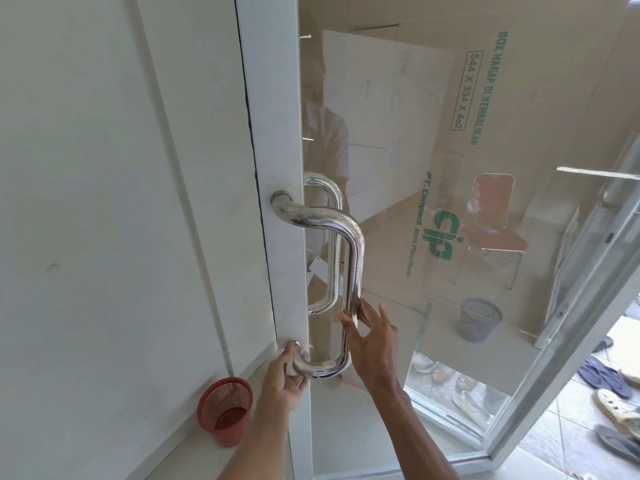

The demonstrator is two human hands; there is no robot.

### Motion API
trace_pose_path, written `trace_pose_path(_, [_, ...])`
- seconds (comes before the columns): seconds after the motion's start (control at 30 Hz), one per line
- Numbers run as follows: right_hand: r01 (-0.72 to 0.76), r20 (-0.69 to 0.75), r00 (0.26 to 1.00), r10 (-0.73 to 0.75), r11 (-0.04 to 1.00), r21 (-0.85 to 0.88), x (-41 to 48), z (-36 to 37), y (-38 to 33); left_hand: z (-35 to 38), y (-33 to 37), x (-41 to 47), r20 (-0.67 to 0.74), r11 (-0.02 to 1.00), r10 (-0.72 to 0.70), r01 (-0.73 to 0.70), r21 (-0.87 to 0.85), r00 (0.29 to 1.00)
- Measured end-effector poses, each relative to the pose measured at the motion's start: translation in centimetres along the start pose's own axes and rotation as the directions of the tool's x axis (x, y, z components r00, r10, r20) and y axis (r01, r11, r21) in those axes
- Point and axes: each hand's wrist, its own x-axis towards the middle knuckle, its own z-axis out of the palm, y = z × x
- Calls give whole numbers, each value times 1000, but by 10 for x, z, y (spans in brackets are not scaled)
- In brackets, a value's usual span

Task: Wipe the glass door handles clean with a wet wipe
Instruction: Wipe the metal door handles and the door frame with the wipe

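A polished steel D-shaped handle (353, 251) stands out from the white frame of a glass door (450, 202). A matching handle (329, 237) shows through the glass on the other side. My left hand (285, 382) holds a white wet wipe (301, 358) wrapped round the lower bend of the near handle, close to its bottom mount. My right hand (372, 337) touches the lower part of the handle's upright bar, fingers fairly straight, thumb on the far side of the bar.
A red mesh basket (225, 410) stands on the floor by the white wall at the left. Behind the glass are a red chair (495, 223), a blue mesh bin (479, 318) and a leaning cardboard sheet. Sandals (609, 386) lie outside at the lower right.
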Motion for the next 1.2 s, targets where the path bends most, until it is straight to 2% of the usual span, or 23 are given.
trace_pose_path(0.07, [3, 0, 1000, -3, 1000, -3, -1, -1, -1, 0, -10, 4, 51, 987, -13, 21, -161, 999])
trace_pose_path(0.17, [0, 19, 1000, -1, 1000, 15, 0, -3, -2, 7, -15, 12, 101, 893, 4, 42, -448, 995])
trace_pose_path(0.23, [14, 26, 1000, -14, 1000, 16, 0, -4, -2, 13, -11, 11, 78, 880, -4, 40, -473, 997])
trace_pose_path(0.3, [20, 20, 1000, -20, 1000, 11, 0, -6, -3, 19, -3, 5, -26, 928, -43, 30, -371, 999])
trace_pose_path(0.37, [23, 18, 1000, -23, 1000, 8, 0, -7, -4, 26, 4, -5, -162, 972, -21, -18, -234, 986])
trace_pose_path(0.43, [7, 23, 1000, -7, 1000, 7, 0, -6, -4, 32, 3, -14, -306, 985, 91, -131, -113, 948])
trace_pose_path(0.5, [4, 5, 1000, -4, 1000, -3, 0, -5, -4, 35, -8, -18, -412, 944, 316, -238, 230, 855])
trace_pose_path(0.53, [5, -5, 1000, -5, 1000, -3, 0, -4, -4, 34, -16, -20, -391, 854, 466, -287, 434, 794])
trace_pose_path(0.57, [7, -11, 1000, -7, 1000, -5, 0, -4, -6, 31, -25, -21, -301, 717, 608, -346, 605, 734])
trace_pose_path(0.63, [18, -10, 1000, -18, 1000, -13, -1, -3, -8, 22, -39, -26, -8, 411, 761, -472, 780, 648])
trace_pose_path(0.7, [26, -10, 1000, -26, 1000, -11, -1, -4, -8, 7, -45, -20, 262, 81, 753, -480, 873, 604])
trace_pose_path(0.73, [23, -11, 1000, -23, 1000, -13, -2, -4, -8, 0, -45, -18, 345, -62, 725, -442, 895, 596])
trace_pose_path(0.83, [30, -18, 999, -30, 999, -22, -2, -3, -8, -17, -38, -14, 472, -344, 662, -323, 882, 583])
trace_pose_path(0.87, [30, -22, 999, -30, 999, -18, -2, -3, -8, -18, -36, -16, 489, -385, 649, -303, 872, 583])
trace_pose_path(0.9, [24, -23, 999, -24, 1000, -11, -2, -2, -9, -17, -35, -20, 491, -378, 639, -315, 871, 592])
trace_pose_path(0.97, [14, -23, 1000, -14, 1000, -2, -1, 0, -9, -14, -39, -29, 481, -272, 624, -406, 873, 616])
trace_pose_path(1.03, [15, -17, 1000, -16, 1000, -4, 0, 0, -9, -9, -54, -36, 523, -213, 608, -513, 832, 597])
trace_pose_path(1.07, [24, -16, 1000, -24, 1000, -9, 0, 0, -10, -7, -64, -41, 570, -232, 591, -556, 798, 572])
trace_pose_path(1.13, [50, -22, 999, -50, 999, -18, 1, 1, -11, -2, -87, -50, 689, -336, 507, -617, 711, 518])
trace_pose_path(1.2, [73, -17, 997, -74, 997, -16, 2, 1, -12, 2, -104, -52, 719, -378, 479, -621, 687, 504])
